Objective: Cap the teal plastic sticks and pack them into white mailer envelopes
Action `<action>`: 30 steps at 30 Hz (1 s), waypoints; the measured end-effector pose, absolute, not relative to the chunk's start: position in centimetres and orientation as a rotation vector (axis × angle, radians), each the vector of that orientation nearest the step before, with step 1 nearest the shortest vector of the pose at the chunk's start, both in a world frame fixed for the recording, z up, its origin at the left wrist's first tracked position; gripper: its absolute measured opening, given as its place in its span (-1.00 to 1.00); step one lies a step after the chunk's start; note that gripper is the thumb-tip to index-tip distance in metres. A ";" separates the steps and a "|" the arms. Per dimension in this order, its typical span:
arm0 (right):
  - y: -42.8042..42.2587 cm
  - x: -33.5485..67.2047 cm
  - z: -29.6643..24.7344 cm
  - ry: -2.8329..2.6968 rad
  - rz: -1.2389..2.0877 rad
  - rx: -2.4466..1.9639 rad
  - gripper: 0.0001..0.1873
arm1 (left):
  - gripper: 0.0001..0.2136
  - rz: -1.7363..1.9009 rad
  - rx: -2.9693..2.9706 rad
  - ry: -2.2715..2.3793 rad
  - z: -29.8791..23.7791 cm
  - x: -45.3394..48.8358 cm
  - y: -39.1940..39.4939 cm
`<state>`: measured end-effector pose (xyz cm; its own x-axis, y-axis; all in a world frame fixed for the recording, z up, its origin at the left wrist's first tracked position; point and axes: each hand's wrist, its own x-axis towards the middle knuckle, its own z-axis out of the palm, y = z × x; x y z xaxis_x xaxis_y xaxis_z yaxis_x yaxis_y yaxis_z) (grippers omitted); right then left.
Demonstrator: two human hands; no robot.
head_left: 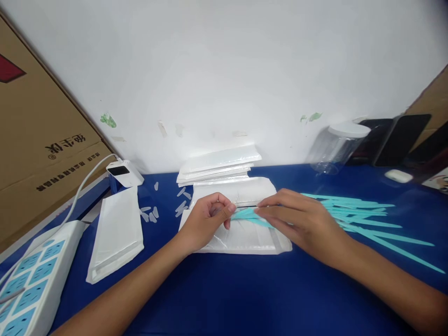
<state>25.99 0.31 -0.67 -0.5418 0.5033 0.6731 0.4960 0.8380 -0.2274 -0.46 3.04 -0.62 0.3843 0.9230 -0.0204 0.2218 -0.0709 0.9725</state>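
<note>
Teal sticks [245, 214] pinched by left hand [206, 223], right hand [301, 225] over pouch [245, 241].

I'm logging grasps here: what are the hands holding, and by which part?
A small bundle of teal sticks: the left hand pinches its left end, the right hand grips farther along.

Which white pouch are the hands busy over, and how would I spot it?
On the blue table, look in front of the stack of white pouches by the wall. There the pouch lies flat under the left hand and the right hand, which meet at a bunch of teal sticks. Unlike the lone pouch by the power strip, it has hands and sticks upon it.
</note>
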 end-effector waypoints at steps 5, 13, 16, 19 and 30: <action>-0.4 25.0 -0.6 -2.204 0.028 -0.696 -0.75 | -0.66 0.783 1.524 1.023 -0.6 0.0 2.4; -0.7 24.1 -0.8 -2.139 0.120 -0.717 -0.82 | -0.65 0.781 1.557 1.056 -0.9 0.4 1.7; -0.2 24.1 -1.2 -2.109 0.197 -0.785 -0.83 | -0.59 0.923 1.666 1.232 -0.4 -0.2 2.5; 0.7 24.6 -1.8 -2.084 0.270 -0.901 -0.79 | -0.53 1.043 1.681 1.394 0.6 -2.2 4.2; 1.5 25.0 -2.6 -2.114 0.415 -0.865 -0.70 | -0.56 0.825 2.124 1.829 2.6 -8.2 7.4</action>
